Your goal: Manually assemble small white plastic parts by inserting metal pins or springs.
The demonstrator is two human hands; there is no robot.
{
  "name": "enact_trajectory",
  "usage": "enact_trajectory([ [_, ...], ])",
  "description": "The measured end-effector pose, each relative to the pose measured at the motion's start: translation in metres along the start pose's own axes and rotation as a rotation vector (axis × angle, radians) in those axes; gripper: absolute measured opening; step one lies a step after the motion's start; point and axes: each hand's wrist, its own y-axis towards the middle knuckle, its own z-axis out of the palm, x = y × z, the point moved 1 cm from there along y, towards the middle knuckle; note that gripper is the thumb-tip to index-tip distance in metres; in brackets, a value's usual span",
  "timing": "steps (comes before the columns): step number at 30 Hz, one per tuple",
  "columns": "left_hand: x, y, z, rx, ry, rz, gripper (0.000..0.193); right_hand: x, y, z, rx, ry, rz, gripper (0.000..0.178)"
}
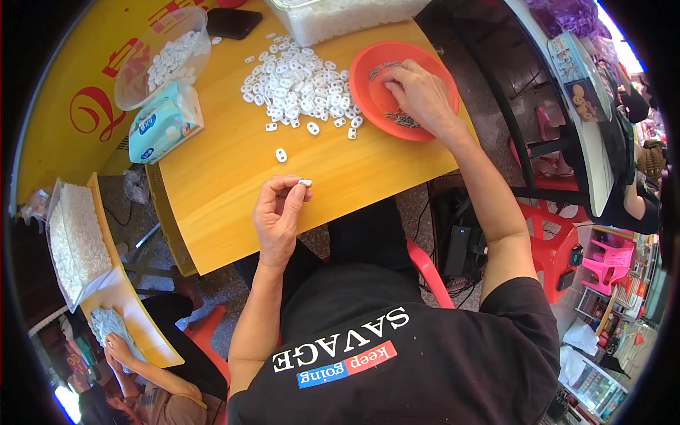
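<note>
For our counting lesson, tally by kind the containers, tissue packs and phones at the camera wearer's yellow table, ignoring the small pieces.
Red bowl: 1
Clear containers: 2
Tissue pack: 1
Dark phone: 1
Total: 5

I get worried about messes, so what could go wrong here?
The red bowl sits close to the table's right edge, so a bump might spill its small metal pieces, with the right hand reaching in there. The left hand pinches one tiny white two-holed piece, which could slip. And the loose pile of white pieces might scatter if an arm brushes it.
</note>
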Motion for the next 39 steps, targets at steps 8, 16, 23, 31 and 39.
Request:
enact_trajectory([
  [8, -0.002, -0.001, -0.001, -0.013, 0.014, -0.004, 0.011, 0.003, 0.001, 0.003, 0.001, -0.097, -0.233, 0.01],
  [16, -0.009, -0.003, 0.004, -0.094, -0.032, -0.039, 0.011, -0.001, 0.007, -0.005, -0.099, 0.192, -0.231, 0.009],
  [23, -0.029, 0.002, 0.012, -0.073, -0.112, -0.07, 0.009, 0.052, -0.008, -0.031, 0.06, 0.931, 0.07, 0.022],
  [31, -0.04, -0.001, 0.014, -0.065, -0.136, -0.063, 0.013, 0.129, -0.049, -0.004, 0.407, 1.611, 0.265, 0.021],
  [39, -0.047, -0.004, 0.009, -0.053, -0.062, -0.068, 0.014, 0.145, -0.058, 0.006, 0.503, 1.715, 0.342, 0.024],
])
